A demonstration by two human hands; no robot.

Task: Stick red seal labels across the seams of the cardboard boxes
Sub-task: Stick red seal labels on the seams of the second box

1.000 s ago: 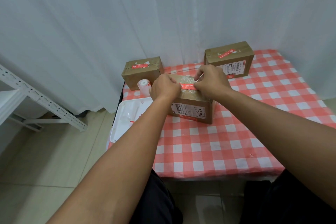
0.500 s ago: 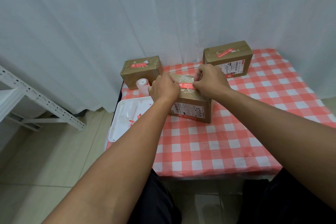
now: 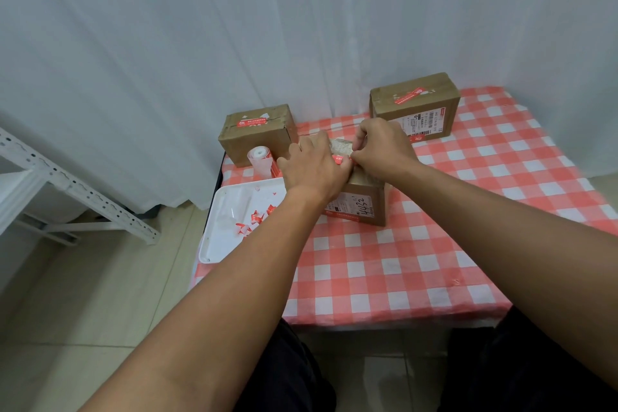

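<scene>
The red seal label (image 3: 341,160) lies across the top of the middle cardboard box (image 3: 363,204), which stands on the checked tablecloth (image 3: 384,271) near the table's left side. The left hand (image 3: 312,169) rests flat over the box top, fingers straight and close together, covering the label's left part. The right hand (image 3: 381,147) has its fingers curled, pinching at the label's right end. Two other boxes, the left rear box (image 3: 255,137) and the right rear box (image 3: 414,107), already carry red labels. A label roll (image 3: 261,160) stands beside a white tray (image 3: 220,227) holding red scraps.
</scene>
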